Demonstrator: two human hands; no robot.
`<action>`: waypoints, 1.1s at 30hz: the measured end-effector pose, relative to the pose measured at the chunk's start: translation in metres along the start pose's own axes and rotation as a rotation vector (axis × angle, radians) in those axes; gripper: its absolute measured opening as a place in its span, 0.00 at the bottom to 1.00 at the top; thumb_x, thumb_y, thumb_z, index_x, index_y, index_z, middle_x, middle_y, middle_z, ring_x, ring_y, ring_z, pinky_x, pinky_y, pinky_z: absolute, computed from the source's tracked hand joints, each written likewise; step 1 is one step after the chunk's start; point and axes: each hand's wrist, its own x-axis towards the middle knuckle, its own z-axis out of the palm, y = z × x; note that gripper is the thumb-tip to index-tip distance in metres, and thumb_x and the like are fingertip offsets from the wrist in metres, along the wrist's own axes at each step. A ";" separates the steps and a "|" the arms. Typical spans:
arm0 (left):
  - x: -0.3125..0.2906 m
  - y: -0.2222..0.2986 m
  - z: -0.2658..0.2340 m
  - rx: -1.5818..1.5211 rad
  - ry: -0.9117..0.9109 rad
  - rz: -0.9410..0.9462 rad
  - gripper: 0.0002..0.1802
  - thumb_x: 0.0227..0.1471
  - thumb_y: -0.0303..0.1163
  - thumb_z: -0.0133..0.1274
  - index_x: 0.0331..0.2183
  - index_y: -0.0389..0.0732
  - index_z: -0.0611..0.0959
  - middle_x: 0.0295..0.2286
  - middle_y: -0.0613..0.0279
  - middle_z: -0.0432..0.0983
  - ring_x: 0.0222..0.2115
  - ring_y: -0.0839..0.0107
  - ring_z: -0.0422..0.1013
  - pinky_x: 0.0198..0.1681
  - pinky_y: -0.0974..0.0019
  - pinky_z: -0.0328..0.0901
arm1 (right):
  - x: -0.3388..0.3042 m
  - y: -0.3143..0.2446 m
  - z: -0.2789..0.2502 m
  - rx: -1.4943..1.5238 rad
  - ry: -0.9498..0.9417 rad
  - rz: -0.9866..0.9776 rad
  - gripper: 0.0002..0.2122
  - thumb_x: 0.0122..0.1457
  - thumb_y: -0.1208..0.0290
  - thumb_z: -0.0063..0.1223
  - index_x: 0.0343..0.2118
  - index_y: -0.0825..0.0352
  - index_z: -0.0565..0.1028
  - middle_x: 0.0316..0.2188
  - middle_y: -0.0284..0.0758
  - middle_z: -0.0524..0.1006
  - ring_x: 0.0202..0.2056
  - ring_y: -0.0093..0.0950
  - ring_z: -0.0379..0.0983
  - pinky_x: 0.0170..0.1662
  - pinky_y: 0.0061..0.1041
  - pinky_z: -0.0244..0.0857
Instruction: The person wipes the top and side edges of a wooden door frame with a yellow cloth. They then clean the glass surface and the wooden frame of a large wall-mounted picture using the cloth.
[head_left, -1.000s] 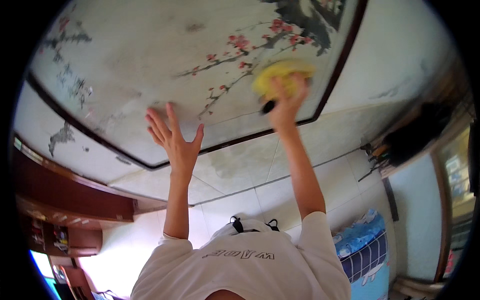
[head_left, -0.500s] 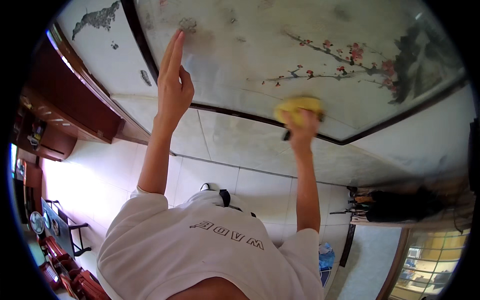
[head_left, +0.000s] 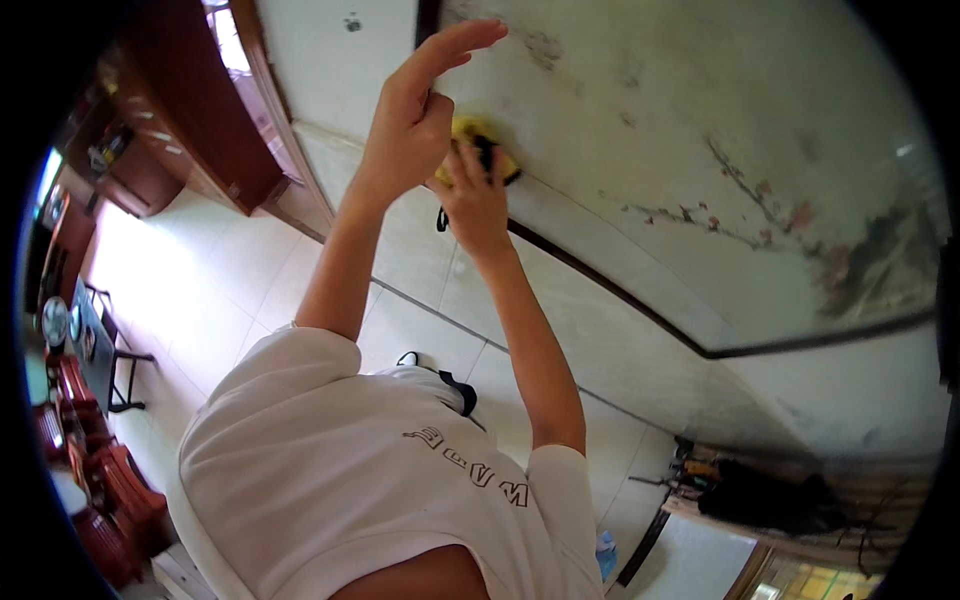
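Right hand (head_left: 475, 200) had slid the yellow cloth (head_left: 487, 152) leftward along the painting (head_left: 700, 130), now gripping it at top centre by the dark frame (head_left: 600, 285). Left hand (head_left: 420, 110), fingers open, moved alongside, now just beside the cloth. Wiping had likely reached the left edge.

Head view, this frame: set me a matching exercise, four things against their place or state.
Things:
1. left hand
2. right hand
3. yellow sponge
4. framed flower painting

Places or states:
A. pressed under a palm at the dark frame's edge
B. open, fingers stretched flat on the panel
C. pale, with a blossom branch
D. gripping the pad with the black strap

Pairs: 1-B, 2-D, 3-A, 4-C
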 end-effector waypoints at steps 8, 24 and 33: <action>-0.045 -0.019 -0.062 0.251 0.190 -0.178 0.40 0.35 0.08 0.31 0.53 0.38 0.71 0.52 0.55 0.69 0.56 0.64 0.63 0.58 0.61 0.56 | -0.106 0.095 -0.099 -0.242 -0.200 -0.059 0.23 0.51 0.70 0.52 0.52 0.43 0.73 0.48 0.28 0.70 0.47 0.27 0.69 0.56 0.48 0.53; -0.037 -0.054 -0.042 0.260 0.306 -0.132 0.41 0.39 0.07 0.28 0.57 0.37 0.66 0.58 0.55 0.60 0.60 0.63 0.56 0.61 0.59 0.51 | 0.076 0.024 -0.017 -0.101 0.275 -0.080 0.11 0.48 0.66 0.54 0.36 0.49 0.78 0.52 0.30 0.68 0.55 0.31 0.61 0.57 0.52 0.55; -0.043 -0.067 -0.017 0.486 -0.061 -0.106 0.46 0.39 0.07 0.31 0.63 0.34 0.47 0.64 0.46 0.37 0.65 0.56 0.35 0.66 0.61 0.34 | -0.074 0.177 -0.207 -0.206 0.702 0.658 0.18 0.56 0.74 0.53 0.50 0.66 0.68 0.50 0.46 0.62 0.53 0.43 0.58 0.56 0.41 0.52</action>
